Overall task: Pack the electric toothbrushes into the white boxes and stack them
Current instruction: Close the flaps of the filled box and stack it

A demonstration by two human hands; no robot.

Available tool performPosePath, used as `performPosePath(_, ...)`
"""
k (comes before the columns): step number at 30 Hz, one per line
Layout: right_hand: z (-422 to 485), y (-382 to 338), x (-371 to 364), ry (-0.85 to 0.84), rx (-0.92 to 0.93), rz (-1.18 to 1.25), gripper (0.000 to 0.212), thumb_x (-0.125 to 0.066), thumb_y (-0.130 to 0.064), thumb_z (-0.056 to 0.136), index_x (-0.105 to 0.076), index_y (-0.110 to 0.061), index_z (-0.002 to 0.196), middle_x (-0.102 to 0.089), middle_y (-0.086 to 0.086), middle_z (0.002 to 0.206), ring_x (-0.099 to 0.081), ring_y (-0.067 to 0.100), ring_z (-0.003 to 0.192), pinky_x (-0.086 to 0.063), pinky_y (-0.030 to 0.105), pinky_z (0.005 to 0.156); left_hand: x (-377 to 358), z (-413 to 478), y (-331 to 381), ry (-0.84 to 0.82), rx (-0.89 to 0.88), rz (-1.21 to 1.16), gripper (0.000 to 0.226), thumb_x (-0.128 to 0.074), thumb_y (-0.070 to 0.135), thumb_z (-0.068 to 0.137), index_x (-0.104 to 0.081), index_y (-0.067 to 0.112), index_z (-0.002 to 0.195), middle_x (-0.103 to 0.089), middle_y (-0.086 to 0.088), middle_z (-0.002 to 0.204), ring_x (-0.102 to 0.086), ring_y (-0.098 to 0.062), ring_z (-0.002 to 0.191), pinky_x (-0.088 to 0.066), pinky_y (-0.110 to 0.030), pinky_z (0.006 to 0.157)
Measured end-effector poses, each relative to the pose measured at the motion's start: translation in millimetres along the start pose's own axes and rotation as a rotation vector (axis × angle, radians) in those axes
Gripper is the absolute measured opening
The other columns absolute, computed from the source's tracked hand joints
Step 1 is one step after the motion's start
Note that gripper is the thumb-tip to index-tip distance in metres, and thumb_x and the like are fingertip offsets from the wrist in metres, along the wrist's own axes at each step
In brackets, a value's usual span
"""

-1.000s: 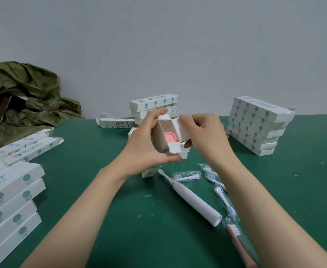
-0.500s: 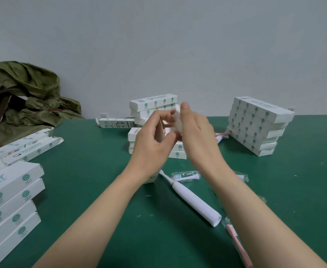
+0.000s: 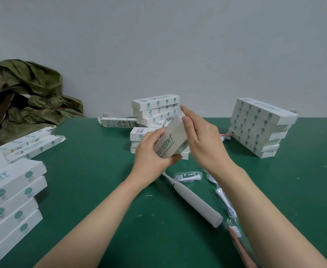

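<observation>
Head view: the left hand [image 3: 151, 151] curls its fingers and thumb round the low end of a white box [image 3: 170, 140]. The box is up in the air, tilted, over the green table [image 3: 100, 190]. The right hand [image 3: 203, 140] pinches the top end, thumb on the front. A white toothbrush [image 3: 193, 200] lies on the table between the arms. A stack of boxes [image 3: 259, 128] stands far right.

We log green table [image 3: 93, 200] | white toothbrush [image 3: 194, 203] lying flat near centre | wrapped brush heads [image 3: 187, 176] just beside it | bagged pink toothbrush [image 3: 239, 248] near right | left box stack [image 3: 9, 200] | centre box stack [image 3: 155, 110] | right box stack [image 3: 259, 128]
</observation>
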State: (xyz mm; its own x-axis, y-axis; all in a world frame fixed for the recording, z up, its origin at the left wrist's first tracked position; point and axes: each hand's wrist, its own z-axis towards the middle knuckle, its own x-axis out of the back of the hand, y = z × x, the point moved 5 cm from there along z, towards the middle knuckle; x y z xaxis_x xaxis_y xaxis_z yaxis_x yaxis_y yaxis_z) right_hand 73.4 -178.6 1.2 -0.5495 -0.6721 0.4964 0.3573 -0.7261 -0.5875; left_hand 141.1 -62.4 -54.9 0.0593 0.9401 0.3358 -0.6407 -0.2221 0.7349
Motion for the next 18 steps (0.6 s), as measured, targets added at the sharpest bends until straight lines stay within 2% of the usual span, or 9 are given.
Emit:
performPosePath(4, -1.4, 2.3, -8.5, -0.071, 0.044, -0.111, 0.047, -0.030, -0.027, 0.103, -0.031, -0.010, 0.146, -0.046, 0.007, 0.140, -0.038, 0.014, 0.127, -0.023, 0.008, 0.089, 2.0, 0.7, 5.4, 0.006, 0.000, 0.013, 0.073, -0.088, 0.018, 0.061, -0.059, 0.024, 0.127, -0.056, 0.001, 0.107, -0.049, -0.003, 0.097, -0.044, -0.019, 0.086)
performPosePath(6, -0.9, -0.2, -9.8, -0.085, 0.075, -0.153, 0.049, -0.032, -0.026, 0.102, -0.026, -0.009, 0.147, -0.039, 0.007, 0.145, -0.034, 0.015, 0.131, -0.025, 0.014, 0.096, 6.2, 3.2, 9.3, -0.012, 0.001, 0.010, 0.074, -0.088, 0.016, 0.061, -0.058, 0.023, 0.128, -0.056, -0.001, 0.106, -0.051, -0.008, 0.100, -0.046, -0.026, 0.089)
performPosePath(8, 0.5, -4.5, -4.1, -0.086, 0.103, -0.136, 0.052, -0.043, -0.025, 0.099, -0.027, -0.009, 0.147, -0.038, 0.005, 0.146, -0.034, 0.013, 0.133, -0.025, 0.016, 0.102, 14.5, 8.4, 14.6, -0.071, -0.031, 0.033, 0.074, -0.088, 0.018, 0.061, -0.057, 0.026, 0.128, -0.055, 0.002, 0.105, -0.052, -0.011, 0.101, -0.047, -0.031, 0.091)
performPosePath(10, 4.2, -4.8, 4.5, -0.111, 0.079, -0.029, 0.060, -0.059, -0.028, 0.091, -0.034, -0.015, 0.144, -0.045, -0.002, 0.140, -0.044, 0.011, 0.125, -0.035, 0.019, 0.098, 25.9, 17.1, 20.3, -0.134, -0.069, 0.078, 0.075, -0.087, 0.023, 0.061, -0.056, 0.029, 0.129, -0.056, 0.006, 0.108, -0.053, -0.009, 0.102, -0.048, -0.033, 0.092)
performPosePath(12, 12.9, -0.7, 11.4, -0.120, -0.008, 0.151, 0.055, -0.071, -0.027, 0.082, -0.047, -0.021, 0.131, -0.059, -0.008, 0.125, -0.060, 0.010, 0.105, -0.051, 0.023, 0.082, 40.7, 26.1, 23.7, -0.134, -0.115, 0.192, 0.080, -0.086, 0.033, 0.059, -0.051, 0.033, 0.131, -0.053, 0.011, 0.113, -0.047, -0.007, 0.105, -0.043, -0.027, 0.095)
performPosePath(14, 24.7, 13.0, 15.7, -0.037, -0.090, 0.298, 0.041, -0.074, -0.025, 0.079, -0.058, -0.021, 0.117, -0.066, -0.011, 0.108, -0.067, 0.007, 0.089, -0.054, 0.018, 0.071, 60.5, 34.2, 22.6, -0.076, -0.150, 0.289, 0.087, -0.081, 0.046, 0.057, -0.043, 0.038, 0.134, -0.047, 0.016, 0.117, -0.035, -0.002, 0.110, -0.028, -0.009, 0.093)
performPosePath(15, 30.9, 23.5, 16.2, 0.007, -0.129, 0.332, 0.035, -0.072, -0.024, 0.080, -0.061, -0.019, 0.113, -0.068, -0.011, 0.104, -0.068, 0.004, 0.087, -0.053, 0.015, 0.071, 72.6, 37.9, 18.7, -0.019, -0.132, 0.277, 0.083, -0.078, 0.048, 0.060, -0.041, 0.040, 0.133, -0.047, 0.018, 0.117, -0.033, 0.000, 0.112, -0.024, -0.005, 0.091)
performPosePath(16, 36.5, 35.7, 14.5, 0.032, -0.172, 0.350, 0.031, -0.070, -0.024, 0.083, -0.063, -0.017, 0.111, -0.070, -0.010, 0.102, -0.068, 0.002, 0.087, -0.053, 0.014, 0.072, 85.8, 41.4, 11.2, 0.057, -0.094, 0.230, 0.072, -0.075, 0.046, 0.067, -0.042, 0.040, 0.131, -0.049, 0.019, 0.115, -0.037, 0.000, 0.113, -0.027, -0.007, 0.091)
performPosePath(18, 44.1, 63.6, 5.0, 0.027, -0.259, 0.377, 0.025, -0.066, -0.024, 0.087, -0.064, -0.014, 0.110, -0.071, -0.006, 0.101, -0.068, 0.002, 0.088, -0.054, 0.015, 0.074, 111.5, 45.9, -13.5, 0.265, 0.015, 0.116, 0.038, -0.067, 0.028, 0.084, -0.053, 0.028, 0.119, -0.058, 0.015, 0.104, -0.052, -0.007, 0.105, -0.039, -0.013, 0.086)
